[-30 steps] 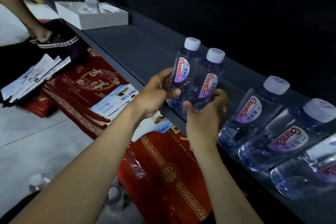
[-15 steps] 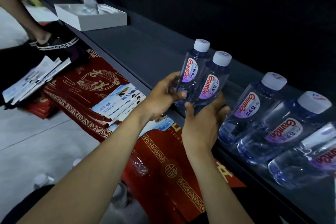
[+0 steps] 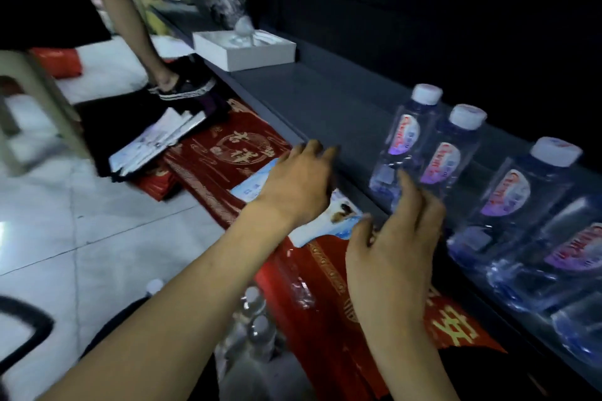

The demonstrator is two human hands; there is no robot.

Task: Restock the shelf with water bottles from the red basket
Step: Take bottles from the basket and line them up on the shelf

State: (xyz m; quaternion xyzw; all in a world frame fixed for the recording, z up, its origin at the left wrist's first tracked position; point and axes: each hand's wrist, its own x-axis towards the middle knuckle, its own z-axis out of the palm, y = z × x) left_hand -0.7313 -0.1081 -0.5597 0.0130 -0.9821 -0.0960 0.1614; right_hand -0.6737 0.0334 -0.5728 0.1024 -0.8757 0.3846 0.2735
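Dark shelf (image 3: pixel 325 101): four capped water bottles clearly countable, upright; more at right edge, too blurred to count. Two leftmost: rear bottle (image 3: pixel 407 137), front bottle (image 3: pixel 451 153), touching. One white box (image 3: pixel 244 50) at far end. Left hand (image 3: pixel 299 185) empty, fingers spread, off bottles. Right hand (image 3: pixel 391 244) open, fingertips just beside front bottle.

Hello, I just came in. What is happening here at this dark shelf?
A person is restocking the dark shelf with small water bottles. Two bottles stand upright side by side on the shelf, and both hands are open and off them: the left hand hovers at the shelf edge, the right hand just in front of the pair. More bottles already stand in a row to the right. A white box sits farther along the shelf.
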